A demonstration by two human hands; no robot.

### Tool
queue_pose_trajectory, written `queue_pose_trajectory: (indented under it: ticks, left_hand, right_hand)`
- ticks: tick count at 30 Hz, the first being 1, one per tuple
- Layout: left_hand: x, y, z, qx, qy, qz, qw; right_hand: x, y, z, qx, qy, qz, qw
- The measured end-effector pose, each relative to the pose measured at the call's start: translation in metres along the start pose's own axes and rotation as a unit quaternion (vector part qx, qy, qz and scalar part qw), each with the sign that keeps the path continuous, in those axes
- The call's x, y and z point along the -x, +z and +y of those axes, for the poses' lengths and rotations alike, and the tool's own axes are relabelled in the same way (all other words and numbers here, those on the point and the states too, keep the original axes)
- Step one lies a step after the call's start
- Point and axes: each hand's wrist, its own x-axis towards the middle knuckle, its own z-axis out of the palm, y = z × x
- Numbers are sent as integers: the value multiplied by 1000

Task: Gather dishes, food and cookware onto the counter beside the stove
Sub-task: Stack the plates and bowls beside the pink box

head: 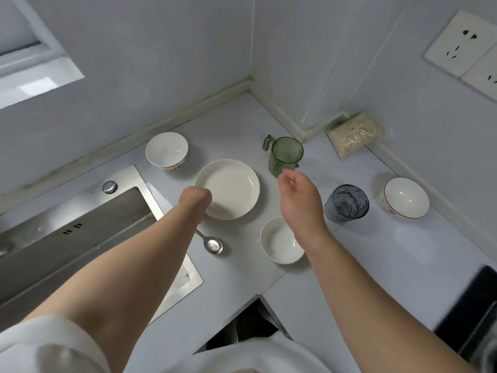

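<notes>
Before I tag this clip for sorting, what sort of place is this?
Probably a home kitchen: a sink set into the counter, a plate and a green cup laid out, what looks like a stove at right.

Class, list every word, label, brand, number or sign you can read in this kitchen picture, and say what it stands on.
No text can be read anywhere in this view.
Bag of noodles: no legible label.
Back bowl and right bowl: small coloured marks on the outside, too blurred to read as writing.
Wall sockets: only plug holes, no lettering visible.
</notes>
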Motion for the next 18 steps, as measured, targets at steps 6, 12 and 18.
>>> queue_pose_trajectory:
  ticks: [6,12,18]
  left_hand:
    - [-5,1,2,-5,-17,21,1000]
    - [5,-1,8,1,-2,0,1000]
    - [27,-14,3,70,-1,-48,996]
  right_hand:
    - [-5,-3,5,21,-19,-11,1000]
    - [-3,-7,11,19,-26,0,999]
    - [2,-7,12,3,-33,11,999]
